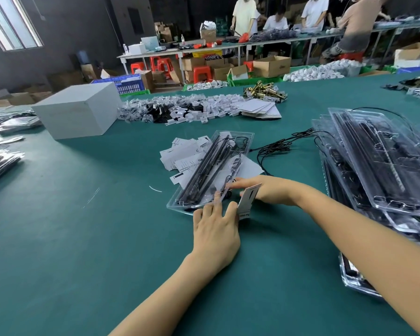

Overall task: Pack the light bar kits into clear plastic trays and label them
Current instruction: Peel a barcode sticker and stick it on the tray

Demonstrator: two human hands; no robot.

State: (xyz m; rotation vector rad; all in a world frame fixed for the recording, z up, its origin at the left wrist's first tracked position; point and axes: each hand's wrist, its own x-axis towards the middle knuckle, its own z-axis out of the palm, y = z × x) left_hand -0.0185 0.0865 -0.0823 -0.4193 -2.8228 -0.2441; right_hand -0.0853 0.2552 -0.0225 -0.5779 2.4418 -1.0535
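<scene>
The right edge cut off the stack of filled trays [378, 170]. Print on the label cards [180, 154] was too small to read. The left hand's fingers [216, 202] were blurred.

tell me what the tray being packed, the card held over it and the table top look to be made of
Tray: thin clear plastic, glossy; the black bars show through and its edges catch glare.
Card: white paper or thin card, matte, printed in black; it stands stiff between the hands.
Table top: green matte covering, likely a rubber or vinyl mat; soft, even sheen, no weave visible.

Teal tabletop [83, 238] is carrying clear trays [374, 166], black light bars [204, 170], white labels [180, 154], and a white box [78, 110].
</scene>
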